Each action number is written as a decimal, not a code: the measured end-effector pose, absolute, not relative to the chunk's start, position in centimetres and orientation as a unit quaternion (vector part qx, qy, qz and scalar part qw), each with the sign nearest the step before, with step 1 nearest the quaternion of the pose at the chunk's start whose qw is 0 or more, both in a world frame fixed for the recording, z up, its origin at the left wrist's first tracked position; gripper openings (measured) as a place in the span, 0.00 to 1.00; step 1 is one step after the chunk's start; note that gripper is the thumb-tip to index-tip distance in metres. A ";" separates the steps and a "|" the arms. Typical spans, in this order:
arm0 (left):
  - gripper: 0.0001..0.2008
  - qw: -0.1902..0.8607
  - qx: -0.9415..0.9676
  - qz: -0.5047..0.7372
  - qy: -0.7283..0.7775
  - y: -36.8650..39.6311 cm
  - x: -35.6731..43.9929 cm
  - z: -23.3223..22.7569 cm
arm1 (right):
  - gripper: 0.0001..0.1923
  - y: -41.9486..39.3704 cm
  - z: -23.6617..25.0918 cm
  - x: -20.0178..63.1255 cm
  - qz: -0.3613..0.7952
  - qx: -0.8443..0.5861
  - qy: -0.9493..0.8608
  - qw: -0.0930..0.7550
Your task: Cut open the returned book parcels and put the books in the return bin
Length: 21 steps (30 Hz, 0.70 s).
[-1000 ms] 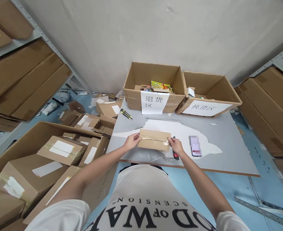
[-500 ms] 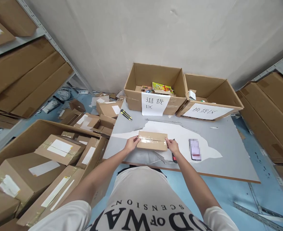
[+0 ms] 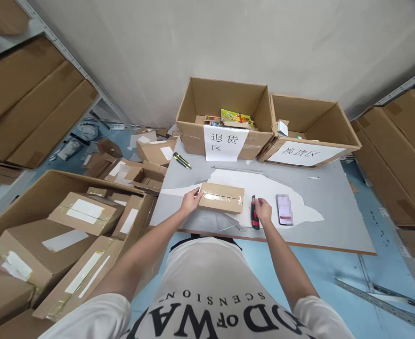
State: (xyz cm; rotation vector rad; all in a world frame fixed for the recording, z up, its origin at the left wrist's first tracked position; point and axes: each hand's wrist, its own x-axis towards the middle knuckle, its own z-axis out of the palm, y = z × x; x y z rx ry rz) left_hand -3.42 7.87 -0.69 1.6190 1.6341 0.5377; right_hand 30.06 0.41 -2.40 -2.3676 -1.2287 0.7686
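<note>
A small taped cardboard box (image 3: 222, 197) lies flat on the table in front of me. My left hand (image 3: 191, 201) grips its left end, with the fingertips at the corner. To the right of the box, a red and black utility knife (image 3: 255, 214) lies lengthwise, pointing away from me. The curled fingers of my right hand (image 3: 263, 210) close on the knife's right side; their undersides are hidden. A phone (image 3: 284, 210) with a lit, partly blurred screen rests just right of that hand.
Two open cartons with paper signs, the left carton (image 3: 189, 141) and the right carton (image 3: 348, 141), stand along the table's (image 3: 345, 216) back. The left one holds books. A yellow-black cutter (image 3: 182, 160) lies near them. A large carton of parcels (image 3: 61, 176) stands at left.
My right hand has let go of the cardboard box's right end and moved right to the utility knife. My left hand stays at the box. The view has tilted slightly down.
</note>
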 end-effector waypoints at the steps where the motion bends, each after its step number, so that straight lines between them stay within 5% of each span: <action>1: 0.24 0.350 0.650 0.207 0.641 7.5 -3.3 -0.2 | 0.22 -0.2 -2.8 30.5 0.254 -0.851 -0.437 0.145; 9: 0.27 0.150 0.900 0.111 0.395 1.0 -1.6 1.8 | 0.26 -2.9 -5.7 29.1 0.248 -0.872 -0.420 -0.047; 17: 0.28 0.142 0.904 0.050 0.399 0.2 -1.0 0.8 | 0.24 -2.8 -5.3 29.0 0.256 -0.860 -0.438 -0.063; 21: 0.29 0.148 0.902 0.053 0.401 0.2 -1.1 0.7 | 0.24 -1.8 -3.1 30.2 0.238 -0.845 -0.479 0.015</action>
